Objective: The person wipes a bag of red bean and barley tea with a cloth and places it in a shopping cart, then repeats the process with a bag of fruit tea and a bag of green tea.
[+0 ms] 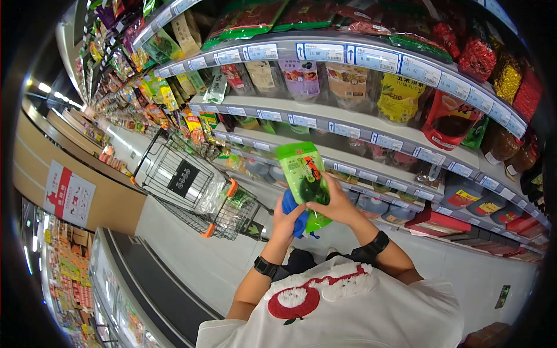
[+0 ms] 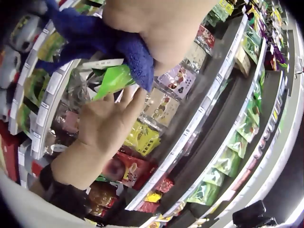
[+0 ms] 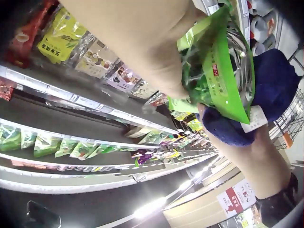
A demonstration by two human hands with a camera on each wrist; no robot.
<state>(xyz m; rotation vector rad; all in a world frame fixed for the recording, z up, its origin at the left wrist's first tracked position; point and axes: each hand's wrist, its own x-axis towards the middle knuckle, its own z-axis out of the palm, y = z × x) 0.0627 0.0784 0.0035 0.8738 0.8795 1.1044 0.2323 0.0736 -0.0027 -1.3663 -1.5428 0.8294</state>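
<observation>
A green food pouch (image 1: 303, 165) with a clear window and dark contents is held tilted in front of the body. My right hand (image 1: 337, 203) grips its right edge, thumb across the front. On the lower left, my left hand (image 1: 284, 220) pinches the same pouch, with a bunched blue cloth (image 1: 299, 225) caught between that hand and the pouch. From the right wrist view, the pouch (image 3: 221, 71) shows its green back panel, and the blue cloth (image 3: 275, 80) spreads out behind it. In the left wrist view the cloth (image 2: 95, 35) hangs from the near hand and hides most of the pouch (image 2: 114, 80).
Curved shelves of bagged dried goods (image 1: 348, 81) with price tags (image 1: 325, 52) run along the front and right. A wire shopping cart (image 1: 197, 185) holding clear-wrapped items stands at the left. Behind it are a tan counter (image 1: 35, 145) and a chest freezer (image 1: 116, 278).
</observation>
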